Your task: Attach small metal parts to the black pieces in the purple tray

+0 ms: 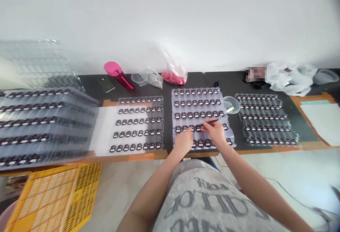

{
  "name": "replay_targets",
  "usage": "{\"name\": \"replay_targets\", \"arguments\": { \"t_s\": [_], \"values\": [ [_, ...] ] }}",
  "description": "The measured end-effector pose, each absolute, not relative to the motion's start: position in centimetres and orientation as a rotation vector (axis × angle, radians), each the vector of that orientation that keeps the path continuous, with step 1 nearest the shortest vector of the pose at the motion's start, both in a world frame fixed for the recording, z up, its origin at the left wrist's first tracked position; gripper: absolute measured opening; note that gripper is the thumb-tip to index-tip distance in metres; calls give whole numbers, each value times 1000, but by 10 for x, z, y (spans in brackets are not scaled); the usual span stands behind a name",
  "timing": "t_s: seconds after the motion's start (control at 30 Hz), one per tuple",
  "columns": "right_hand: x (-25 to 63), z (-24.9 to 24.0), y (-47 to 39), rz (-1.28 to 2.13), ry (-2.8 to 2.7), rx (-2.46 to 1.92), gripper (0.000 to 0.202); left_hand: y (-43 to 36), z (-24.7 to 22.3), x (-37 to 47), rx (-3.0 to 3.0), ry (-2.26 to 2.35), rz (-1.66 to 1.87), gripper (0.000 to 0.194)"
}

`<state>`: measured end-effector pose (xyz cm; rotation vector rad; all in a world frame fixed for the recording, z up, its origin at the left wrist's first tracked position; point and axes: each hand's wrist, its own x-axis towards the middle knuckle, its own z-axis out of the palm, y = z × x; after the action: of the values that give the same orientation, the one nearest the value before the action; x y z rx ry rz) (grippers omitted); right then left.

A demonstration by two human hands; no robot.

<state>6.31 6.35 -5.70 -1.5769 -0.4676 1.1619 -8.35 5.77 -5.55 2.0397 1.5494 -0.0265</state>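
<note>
In the head view, a clear plastic tray (186, 108) lies in front of me with rows of small black parts, each bearing a white label. My right hand (214, 131) is closed around a slim black pen-like tool (213, 121), over the fourth row of the tray. Its fingertips are beside a black part (198, 128) in that row. My left hand (183, 141) rests at the tray's lower left, fingers closed at another small black part (191, 128). The fingers partly cover what they touch.
More filled trays stand left (136, 121) and right (268, 118), with a tall tray stack (66, 125) far left. Behind are a pink bottle (118, 75), a bag of red pieces (174, 77) and a round clear lid (231, 105). A yellow crate (53, 196) sits below.
</note>
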Motion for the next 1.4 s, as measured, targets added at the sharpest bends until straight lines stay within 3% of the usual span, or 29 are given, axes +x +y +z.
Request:
{"name": "replay_targets", "arguments": {
  "t_s": [1.4],
  "values": [
    [76,-61,72,1297,-364,-1595,29,59,-48,-84,1999,1520,-65,35]
  ]
}}
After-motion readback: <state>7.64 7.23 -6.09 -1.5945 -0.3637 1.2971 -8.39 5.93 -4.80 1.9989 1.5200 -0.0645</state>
